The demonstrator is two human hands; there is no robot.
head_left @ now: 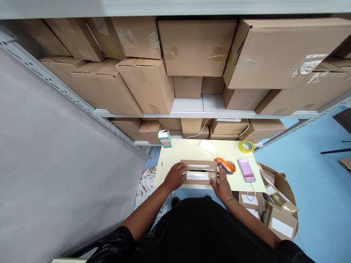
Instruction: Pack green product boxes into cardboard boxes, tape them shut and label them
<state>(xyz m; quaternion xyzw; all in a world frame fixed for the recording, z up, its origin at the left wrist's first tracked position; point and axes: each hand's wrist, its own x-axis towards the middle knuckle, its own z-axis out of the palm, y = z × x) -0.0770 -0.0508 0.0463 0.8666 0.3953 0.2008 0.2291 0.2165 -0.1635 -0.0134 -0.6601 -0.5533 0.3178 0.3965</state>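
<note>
A small cardboard box (203,181) lies at the front of the cream table (178,148), with white label strips and clear tape over its top. A dark narrow gap shows along its middle. My left hand (175,177) is closed around the box's left end. At the right end, my right hand (222,187) grips the box, with the thumb on top and the fingers along the side. Just beyond the right fingers rests an orange tape dispenser (225,165) with a blue edge.
A yellow tape roll (246,146), a blurred pink-screened phone (246,170), a white card (207,146) and a green-white carton (165,139) are on the table. Shelves of cardboard boxes (197,47) rise behind. Right of the table stands a large carton (286,186) of labelled boxes.
</note>
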